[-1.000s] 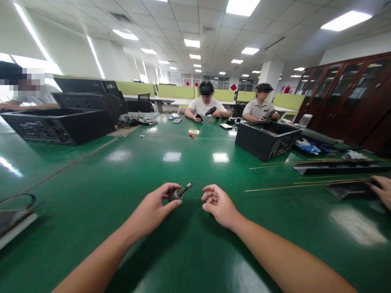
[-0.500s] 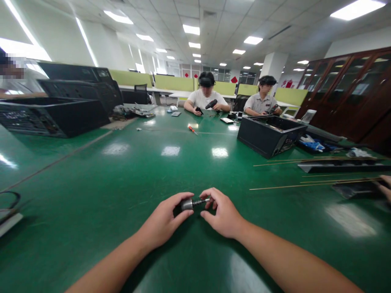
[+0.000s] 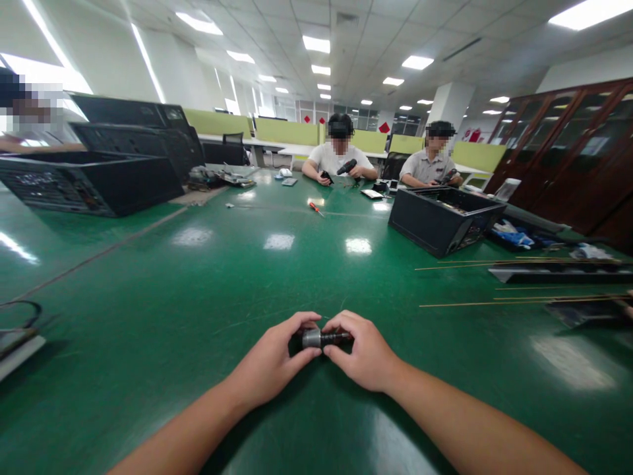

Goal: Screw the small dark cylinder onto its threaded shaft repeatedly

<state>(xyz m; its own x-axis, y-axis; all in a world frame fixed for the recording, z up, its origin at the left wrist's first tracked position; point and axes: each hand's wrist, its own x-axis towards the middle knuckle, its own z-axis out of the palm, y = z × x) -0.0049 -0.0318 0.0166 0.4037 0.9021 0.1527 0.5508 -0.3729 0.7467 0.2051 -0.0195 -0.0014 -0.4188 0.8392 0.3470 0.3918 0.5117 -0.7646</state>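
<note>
Over the near middle of the green table, a person's left hand is gripping the broad cylinder of a metal part, its fingers and thumb bent around opposite sides. The right hand is curling half open about the slimmer shaft; whether it is pressing on the metal, one cannot tell. Both forearms are angling inward from the table's near side, bringing the fingertips almost together.
</note>
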